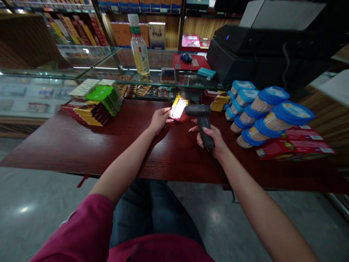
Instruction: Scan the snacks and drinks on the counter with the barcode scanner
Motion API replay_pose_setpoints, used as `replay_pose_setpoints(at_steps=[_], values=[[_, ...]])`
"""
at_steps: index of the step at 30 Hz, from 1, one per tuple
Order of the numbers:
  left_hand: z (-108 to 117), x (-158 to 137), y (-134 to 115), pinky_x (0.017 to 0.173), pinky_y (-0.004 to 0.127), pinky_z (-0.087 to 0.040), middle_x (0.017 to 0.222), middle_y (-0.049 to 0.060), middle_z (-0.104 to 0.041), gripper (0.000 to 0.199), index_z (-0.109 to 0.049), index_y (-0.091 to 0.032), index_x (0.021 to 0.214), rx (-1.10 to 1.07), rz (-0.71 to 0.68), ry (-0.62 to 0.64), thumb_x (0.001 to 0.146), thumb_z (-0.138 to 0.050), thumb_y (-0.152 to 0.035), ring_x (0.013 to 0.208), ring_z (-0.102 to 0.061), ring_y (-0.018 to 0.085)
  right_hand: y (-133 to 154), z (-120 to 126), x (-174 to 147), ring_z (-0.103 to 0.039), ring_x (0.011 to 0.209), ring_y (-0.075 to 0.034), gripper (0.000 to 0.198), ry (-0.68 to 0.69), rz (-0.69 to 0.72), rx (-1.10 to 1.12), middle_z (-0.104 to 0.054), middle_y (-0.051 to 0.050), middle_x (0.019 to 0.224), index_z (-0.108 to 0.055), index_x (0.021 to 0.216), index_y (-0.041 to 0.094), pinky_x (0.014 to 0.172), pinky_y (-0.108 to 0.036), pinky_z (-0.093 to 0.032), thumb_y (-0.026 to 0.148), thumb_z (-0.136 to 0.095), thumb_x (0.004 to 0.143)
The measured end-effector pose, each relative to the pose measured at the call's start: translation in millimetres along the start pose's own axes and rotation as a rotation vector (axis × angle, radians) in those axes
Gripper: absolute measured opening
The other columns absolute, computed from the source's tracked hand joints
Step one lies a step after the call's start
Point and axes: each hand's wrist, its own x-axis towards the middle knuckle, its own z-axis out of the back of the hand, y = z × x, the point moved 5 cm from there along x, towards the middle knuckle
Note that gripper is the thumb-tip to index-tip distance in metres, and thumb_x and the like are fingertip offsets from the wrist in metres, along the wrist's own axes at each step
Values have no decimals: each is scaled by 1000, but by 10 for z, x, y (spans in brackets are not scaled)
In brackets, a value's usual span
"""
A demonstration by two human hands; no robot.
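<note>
My right hand (211, 138) is wrapped round the handle of a black barcode scanner (203, 122), whose head points left. A cable runs from its handle down over the table's front edge. My left hand (160, 120) grips a small flat packet (178, 108) by its left side, just above the wooden table. Bright light from the scanner washes out the packet's face; yellow shows at its upper edge and dark red below. Scanner and packet are a short gap apart.
Left on the table (122, 145) are stacked red-and-yellow packets (91, 112) and green boxes (105, 96). On the right stand blue-lidded tubs (268, 116), red boxes (297, 145) and more packets (215, 100). Behind, a glass counter carries a drink bottle (140, 51) and a phone (168, 75).
</note>
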Motion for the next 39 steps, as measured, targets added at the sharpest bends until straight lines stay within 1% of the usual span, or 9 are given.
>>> replay_pose_setpoints(at_steps=[6,9,13,16,21,26,30,35,39], values=[[116,-110,13,97,36,-64,121,14,-82,37,-74,-11,132,-2,-18,-26,96,-75,-20,107,-81,24,-19,48,-41,-55,47,-11,43,-26,2,40,-82,-12,107,-72,117,17,40,-27,-40,45,-75,85],[421,-322,-189,104,39,-62,122,13,-82,31,-78,-12,124,178,-218,-146,94,-73,-17,112,-80,25,-41,-47,-57,-55,47,-10,41,-47,-15,68,-82,-11,104,-72,115,17,41,-26,-39,46,-74,85],[1098,-783,-744,109,36,-59,123,7,-83,25,-81,-19,119,532,-594,-347,97,-71,-21,116,-78,23,-141,-434,-11,-53,47,-10,41,-16,-65,117,-82,-10,103,-73,110,18,42,-27,-39,47,-76,82],[1696,-1122,-1190,107,34,-59,127,4,-81,28,-79,-24,126,793,-736,-434,102,-64,-24,118,-77,22,-246,-827,66,-54,48,-10,43,23,-99,141,-81,-9,102,-72,111,19,43,-27,-40,48,-77,80],[2640,-1429,-1637,114,39,-56,132,5,-80,28,-79,-25,124,1118,-794,-405,106,-58,-25,130,-73,22,-392,-1257,193,-55,49,-10,42,46,-118,144,-81,-7,100,-71,109,20,45,-27,-43,47,-77,78],[3307,-1392,-1591,117,44,-55,139,8,-76,29,-80,-27,124,1261,-654,-317,103,-61,-22,139,-67,25,-476,-1270,227,-56,50,-11,42,38,-141,111,-81,-8,101,-70,111,20,44,-26,-43,46,-78,79],[3493,-1291,-1490,120,48,-51,140,8,-76,37,-80,-27,126,1317,-591,-329,100,-57,-16,141,-65,27,-477,-1188,233,-54,50,-10,42,17,-123,127,-80,-7,102,-69,113,21,44,-26,-46,48,-74,82],[3452,-1211,-1422,126,46,-45,148,8,-70,56,-73,-23,136,1286,-612,-262,88,-50,-7,147,-60,22,-447,-1071,233,-53,52,-12,36,-11,-127,145,-79,-7,102,-71,116,23,45,-28,-48,45,-69,87],[3381,-1211,-1408,129,51,-40,154,11,-66,63,-68,-19,141,1301,-541,-280,83,-48,-7,149,-57,23,-361,-791,199,-52,52,-13,31,-35,-104,133,-79,-7,101,-72,111,24,46,-30,-49,44,-66,89]])
